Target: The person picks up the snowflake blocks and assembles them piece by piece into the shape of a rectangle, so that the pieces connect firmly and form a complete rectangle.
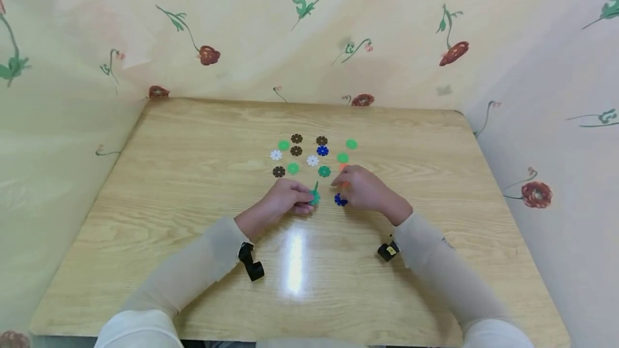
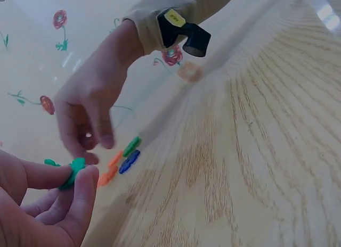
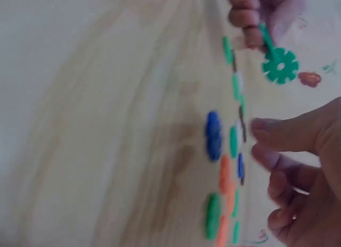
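Between thumb and fingers my left hand pinches two green notched plastic discs, slotted together at an angle. In the left wrist view the joined green discs are partly covered by the fingertips. My right hand hovers over the discs on the table's right side. Its thumb and forefinger are apart with nothing between them, as the right wrist view shows. Below it lies a blue disc, and orange discs are partly hidden behind the hand. A dark green disc lies just beyond the two hands.
Farther back on the wooden table lie several brown discs, several light green discs, white discs and another blue disc. Flower-patterned sheeting stands behind and at both sides. Each wrist carries a black camera mount.
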A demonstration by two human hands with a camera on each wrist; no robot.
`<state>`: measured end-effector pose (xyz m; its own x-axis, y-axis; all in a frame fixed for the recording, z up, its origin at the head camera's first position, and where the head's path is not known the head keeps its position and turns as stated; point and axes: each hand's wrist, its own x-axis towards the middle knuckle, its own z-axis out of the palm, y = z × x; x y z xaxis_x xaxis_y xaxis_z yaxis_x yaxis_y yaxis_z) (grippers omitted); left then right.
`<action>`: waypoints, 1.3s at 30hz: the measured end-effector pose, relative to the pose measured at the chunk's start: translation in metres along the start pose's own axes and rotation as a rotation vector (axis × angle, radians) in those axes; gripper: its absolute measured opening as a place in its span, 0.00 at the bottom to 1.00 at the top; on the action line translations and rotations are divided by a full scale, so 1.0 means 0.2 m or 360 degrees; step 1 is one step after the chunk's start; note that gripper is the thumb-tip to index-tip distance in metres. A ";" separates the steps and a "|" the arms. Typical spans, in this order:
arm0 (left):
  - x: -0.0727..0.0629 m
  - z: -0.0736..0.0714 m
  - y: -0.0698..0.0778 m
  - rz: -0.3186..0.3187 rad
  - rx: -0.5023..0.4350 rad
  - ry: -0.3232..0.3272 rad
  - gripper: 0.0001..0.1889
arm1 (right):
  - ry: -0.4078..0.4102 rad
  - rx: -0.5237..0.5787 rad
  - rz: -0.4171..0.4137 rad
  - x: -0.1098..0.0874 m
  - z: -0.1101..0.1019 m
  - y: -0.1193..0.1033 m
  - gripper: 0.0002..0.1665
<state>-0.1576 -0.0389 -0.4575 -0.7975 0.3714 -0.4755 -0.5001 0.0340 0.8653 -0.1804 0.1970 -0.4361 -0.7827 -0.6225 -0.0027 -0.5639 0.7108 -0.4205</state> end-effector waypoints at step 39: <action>-0.01 0.04 -0.08 0.0119 -0.0068 0.0051 0.07 | 0.0363 0.1264 0.0494 0.12 0.13 -0.04 0.12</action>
<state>-0.1441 -0.0324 -0.4688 -0.8433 0.3413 -0.4152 -0.4520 -0.0323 0.8914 -0.1873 0.1677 -0.4561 -0.9515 -0.2981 -0.0762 -0.0335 0.3466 -0.9374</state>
